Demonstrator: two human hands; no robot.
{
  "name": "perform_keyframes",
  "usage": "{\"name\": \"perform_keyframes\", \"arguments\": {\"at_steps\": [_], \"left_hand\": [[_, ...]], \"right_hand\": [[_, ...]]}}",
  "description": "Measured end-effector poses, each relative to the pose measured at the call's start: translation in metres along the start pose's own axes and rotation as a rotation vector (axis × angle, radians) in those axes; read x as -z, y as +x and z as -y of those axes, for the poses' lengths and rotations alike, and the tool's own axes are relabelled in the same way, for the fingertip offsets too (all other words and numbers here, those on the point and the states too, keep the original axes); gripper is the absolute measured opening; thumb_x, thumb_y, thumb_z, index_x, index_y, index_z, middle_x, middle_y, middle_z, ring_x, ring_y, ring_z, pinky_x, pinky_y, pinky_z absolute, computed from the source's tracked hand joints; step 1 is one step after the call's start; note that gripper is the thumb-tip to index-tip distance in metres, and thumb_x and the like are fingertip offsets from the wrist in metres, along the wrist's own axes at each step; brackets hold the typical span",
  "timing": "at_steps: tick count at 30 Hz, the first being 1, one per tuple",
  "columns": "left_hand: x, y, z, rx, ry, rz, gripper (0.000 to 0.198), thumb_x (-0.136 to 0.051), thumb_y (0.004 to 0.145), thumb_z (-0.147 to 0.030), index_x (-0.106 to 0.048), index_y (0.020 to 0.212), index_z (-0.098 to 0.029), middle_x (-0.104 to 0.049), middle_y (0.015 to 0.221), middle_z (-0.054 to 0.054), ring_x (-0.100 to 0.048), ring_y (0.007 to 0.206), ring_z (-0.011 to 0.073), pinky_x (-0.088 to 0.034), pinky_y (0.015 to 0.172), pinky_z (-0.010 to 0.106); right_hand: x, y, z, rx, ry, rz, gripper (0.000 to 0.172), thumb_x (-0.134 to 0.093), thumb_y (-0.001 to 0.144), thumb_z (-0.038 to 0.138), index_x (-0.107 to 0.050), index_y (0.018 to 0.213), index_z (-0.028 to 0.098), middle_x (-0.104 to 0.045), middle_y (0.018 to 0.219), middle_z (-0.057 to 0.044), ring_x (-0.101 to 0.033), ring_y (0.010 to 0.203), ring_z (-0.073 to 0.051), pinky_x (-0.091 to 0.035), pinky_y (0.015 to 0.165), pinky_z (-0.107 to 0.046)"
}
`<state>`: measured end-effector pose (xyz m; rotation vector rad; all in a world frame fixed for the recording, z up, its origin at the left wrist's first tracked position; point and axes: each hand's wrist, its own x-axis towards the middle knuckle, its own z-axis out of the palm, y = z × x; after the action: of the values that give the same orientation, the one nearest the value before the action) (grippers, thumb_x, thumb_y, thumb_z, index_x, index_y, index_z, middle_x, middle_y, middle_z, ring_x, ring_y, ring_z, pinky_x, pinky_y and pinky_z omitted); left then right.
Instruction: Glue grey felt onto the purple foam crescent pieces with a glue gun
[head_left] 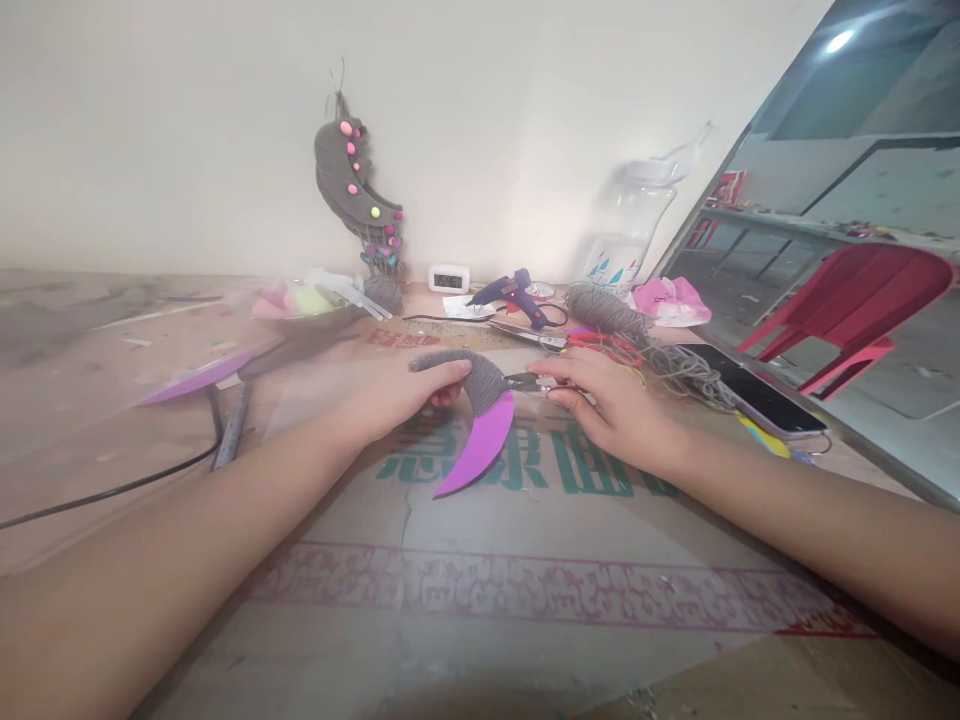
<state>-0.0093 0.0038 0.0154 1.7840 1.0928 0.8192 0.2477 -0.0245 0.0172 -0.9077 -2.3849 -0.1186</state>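
My left hand (401, 395) is closed on a crescent shape (478, 450), thumb on top. Its upper part is wrapped in grey yarn (486, 385), while the lower, pointed part is bare purple sheet. My right hand (619, 405) grips what looks like small pliers (523, 381) with dark jaws. The tips of the jaws meet the crescent's right edge, where the wrapping ends. Whether they pinch the yarn is too small to tell. Behind my right hand lie scissors (529, 335) with red handles.
At the back stand a blue glue gun (516, 295), a small white clock (449, 279) and a clear plastic jar (626, 225). Loose grey yarn (686, 372) and a phone (765, 390) lie right. A decorated grey crescent (337, 180) hangs on the wall. A utility knife (231, 428) and cable (135, 490) lie left.
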Motion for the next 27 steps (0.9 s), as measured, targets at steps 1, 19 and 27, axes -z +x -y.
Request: {"name": "perform_keyframes", "arguments": {"at_steps": [1,19,27], "left_hand": [[0.000,0.000,0.000,-0.005,0.001,-0.002,0.033,-0.050,0.080,-0.049,-0.057,0.070,-0.018,-0.056,0.066,0.000,-0.049,0.059,0.0123,-0.038,0.056,0.025],[-0.008,0.001,0.000,-0.303,0.265,-0.291,0.061,-0.065,0.074,-0.043,-0.047,0.129,-0.025,-0.053,0.123,0.007,-0.049,0.113,0.0200,-0.040,0.096,0.035],[-0.011,-0.002,-0.001,-0.501,0.569,-0.394,0.022,-0.052,0.085,-0.039,-0.067,0.089,-0.023,-0.066,0.096,0.005,-0.055,0.099,0.0205,-0.037,0.093,0.036]], "right_hand": [[-0.001,0.000,0.000,-0.005,0.003,-0.007,0.028,-0.042,0.092,0.024,-0.055,0.116,0.019,-0.058,0.088,-0.007,-0.052,0.083,-0.019,-0.043,0.074,-0.032],[-0.002,0.018,0.014,-0.234,0.139,0.041,0.028,-0.038,0.093,0.028,-0.063,0.090,0.017,-0.066,0.084,-0.005,-0.059,0.077,-0.017,-0.043,0.066,-0.026],[-0.004,0.049,0.021,-0.194,0.211,0.127,0.029,-0.037,0.094,0.030,-0.060,0.081,0.018,-0.062,0.074,-0.001,-0.053,0.067,-0.013,-0.038,0.062,-0.024]]}}
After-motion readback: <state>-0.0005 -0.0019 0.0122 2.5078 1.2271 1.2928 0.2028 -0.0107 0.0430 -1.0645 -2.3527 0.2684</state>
